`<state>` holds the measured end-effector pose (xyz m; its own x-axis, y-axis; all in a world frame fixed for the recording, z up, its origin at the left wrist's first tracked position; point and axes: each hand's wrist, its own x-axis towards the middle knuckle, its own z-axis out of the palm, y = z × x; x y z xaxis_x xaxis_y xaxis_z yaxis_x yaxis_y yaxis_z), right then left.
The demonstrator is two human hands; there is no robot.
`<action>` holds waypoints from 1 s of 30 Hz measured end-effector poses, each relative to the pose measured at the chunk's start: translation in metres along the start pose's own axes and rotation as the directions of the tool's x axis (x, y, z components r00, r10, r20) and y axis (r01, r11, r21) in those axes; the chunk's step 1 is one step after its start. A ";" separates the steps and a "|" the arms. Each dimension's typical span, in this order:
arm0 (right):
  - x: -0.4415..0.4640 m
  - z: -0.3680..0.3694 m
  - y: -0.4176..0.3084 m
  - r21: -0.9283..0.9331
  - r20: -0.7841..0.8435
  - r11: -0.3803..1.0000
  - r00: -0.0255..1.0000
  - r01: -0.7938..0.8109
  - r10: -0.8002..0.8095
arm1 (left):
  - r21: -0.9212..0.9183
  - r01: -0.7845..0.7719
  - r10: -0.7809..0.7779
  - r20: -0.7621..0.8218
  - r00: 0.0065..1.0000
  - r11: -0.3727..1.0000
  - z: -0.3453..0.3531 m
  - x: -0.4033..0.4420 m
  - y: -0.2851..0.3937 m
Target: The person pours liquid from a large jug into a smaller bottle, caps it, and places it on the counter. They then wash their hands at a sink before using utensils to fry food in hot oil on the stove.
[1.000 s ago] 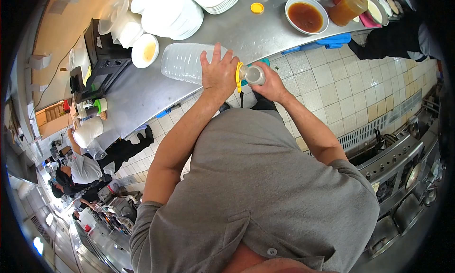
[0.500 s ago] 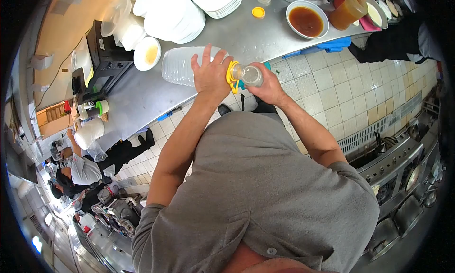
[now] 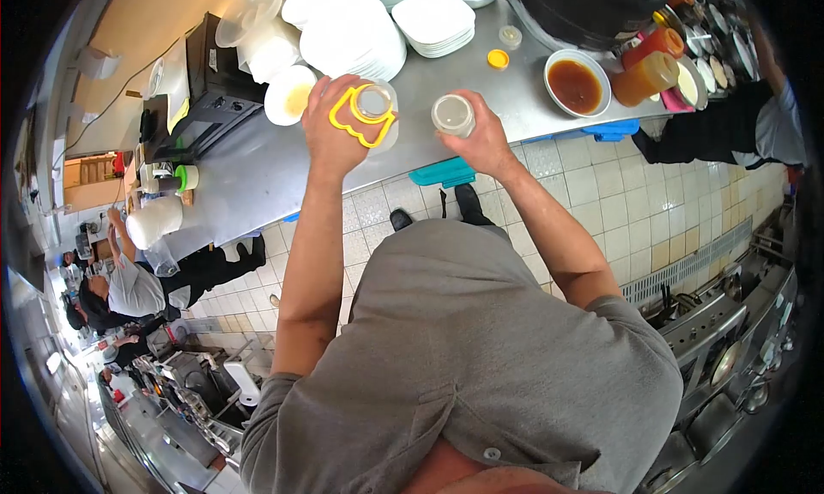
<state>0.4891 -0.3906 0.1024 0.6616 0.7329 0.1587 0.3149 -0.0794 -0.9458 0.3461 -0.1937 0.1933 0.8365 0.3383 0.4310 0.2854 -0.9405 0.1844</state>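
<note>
From here my left grip (image 3: 333, 135) clasps the jug (image 3: 374, 103), my right grip (image 3: 485, 139) the bottle (image 3: 453, 115) inward, seemingly a holding step, needing steadiness.

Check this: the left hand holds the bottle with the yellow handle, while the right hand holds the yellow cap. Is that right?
No: the head view shows the right hand holding a clear container; the left hand does hold the yellow-handled bottle.
</note>
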 end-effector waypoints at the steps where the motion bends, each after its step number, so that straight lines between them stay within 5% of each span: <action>1: 0.004 0.000 0.005 -0.012 -0.007 1.000 1.000 -0.016 0.016 | -0.058 -0.052 0.052 -0.011 0.999 0.997 -0.009 0.005 -0.004; 10: 0.034 -0.013 0.045 -0.045 -0.066 0.997 0.996 -0.060 0.057 | 0.030 -0.167 0.170 -0.142 0.975 0.985 -0.017 0.002 -0.060; 13: 0.044 -0.015 0.057 -0.064 -0.097 0.997 0.995 -0.043 0.037 | -0.217 0.004 -0.032 -0.126 0.992 0.976 -0.020 -0.002 -0.059; 17: 0.058 -0.016 0.066 -0.033 -0.100 0.999 0.994 -0.037 0.033 | -0.183 -0.028 0.000 -0.151 0.989 0.983 -0.022 -0.005 -0.062; 22: 0.072 -0.016 0.076 -0.051 -0.089 0.998 0.995 -0.048 0.043 | -0.506 0.358 -0.425 -0.020 0.905 0.785 -0.027 -0.013 -0.064; 30: 0.082 -0.049 0.079 -0.182 0.048 0.983 0.999 0.032 -0.024 | -0.541 0.489 -0.620 -0.076 0.781 0.684 -0.028 -0.046 -0.082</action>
<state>0.6020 -0.3700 0.0548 0.6203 0.7663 0.1673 0.4549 -0.1776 -0.8727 0.2710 -0.1315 0.1829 0.4411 0.8494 0.2898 0.3512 -0.4605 0.8152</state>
